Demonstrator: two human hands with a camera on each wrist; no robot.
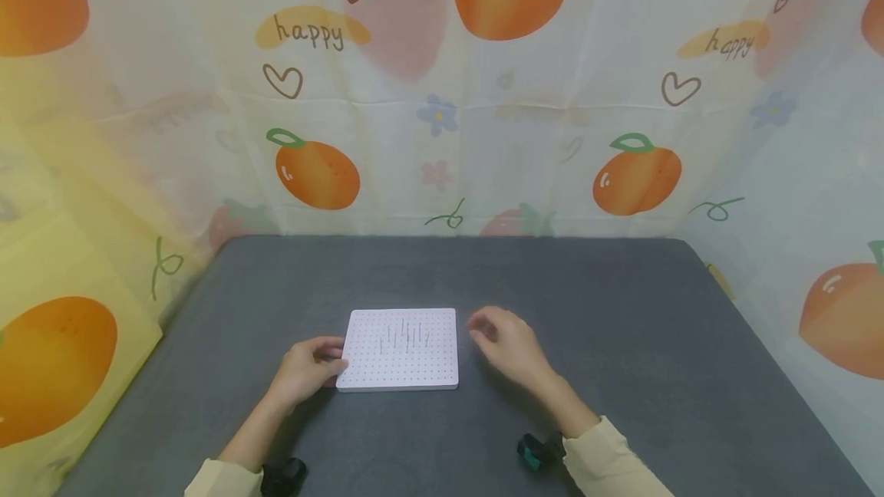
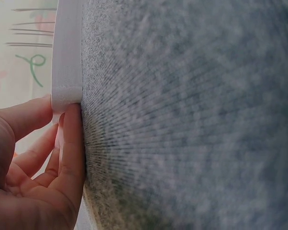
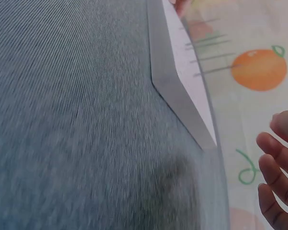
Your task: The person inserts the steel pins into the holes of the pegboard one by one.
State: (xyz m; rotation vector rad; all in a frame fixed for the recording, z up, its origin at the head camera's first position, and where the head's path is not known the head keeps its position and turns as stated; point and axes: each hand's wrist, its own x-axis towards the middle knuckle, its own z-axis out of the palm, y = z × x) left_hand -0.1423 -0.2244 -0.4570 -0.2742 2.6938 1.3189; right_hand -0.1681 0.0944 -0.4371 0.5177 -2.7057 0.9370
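A white pegboard (image 1: 397, 376) with rows of small holes lies flat on the dark grey table. Several thin upright pins (image 1: 407, 342) stand in its middle and far part; in the right wrist view the pins (image 3: 213, 69) show side-on. At the board's left edge, my left hand (image 1: 304, 370) pinches it near the front corner, the thumb (image 2: 31, 115) on the upper side and fingertips low against the edge. My right hand (image 1: 511, 347) hovers just right of the board, apart from it, fingers loosely bent, nothing visible between them.
The grey tabletop (image 1: 621, 313) extends around the board on all sides. A fruit-printed curtain (image 1: 511, 167) hangs behind the table and along both sides. Dark straps with devices (image 1: 542, 452) sit at both wrists by the cream sleeves.
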